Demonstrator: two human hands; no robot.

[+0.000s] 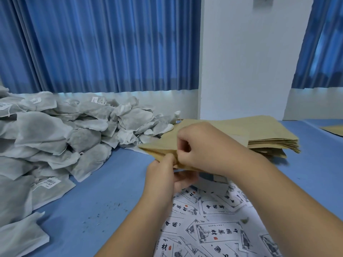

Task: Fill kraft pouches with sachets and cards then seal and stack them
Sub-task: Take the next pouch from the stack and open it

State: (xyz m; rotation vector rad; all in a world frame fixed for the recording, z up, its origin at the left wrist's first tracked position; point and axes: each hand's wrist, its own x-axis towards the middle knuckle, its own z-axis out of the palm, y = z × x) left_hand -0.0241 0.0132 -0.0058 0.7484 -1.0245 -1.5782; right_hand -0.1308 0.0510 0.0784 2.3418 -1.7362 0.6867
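A flat kraft pouch (163, 143) hangs above the blue table, held at its near edge by both hands. My left hand (165, 175) pinches the edge from below. Over it, my right hand (202, 145) curls its fingers round the same edge from above. A large heap of grey-white sachets (61, 138) covers the left of the table. White printed cards (209, 225) lie scattered under my forearms at the lower right. A stack of empty kraft pouches (269, 138) lies behind my right hand.
The blue table (104, 191) carries a few dark crumbs near its middle. Blue curtains (100, 43) hang behind, with a white wall pillar (246, 52) at the right. Another kraft sheet (334, 129) shows at the far right edge.
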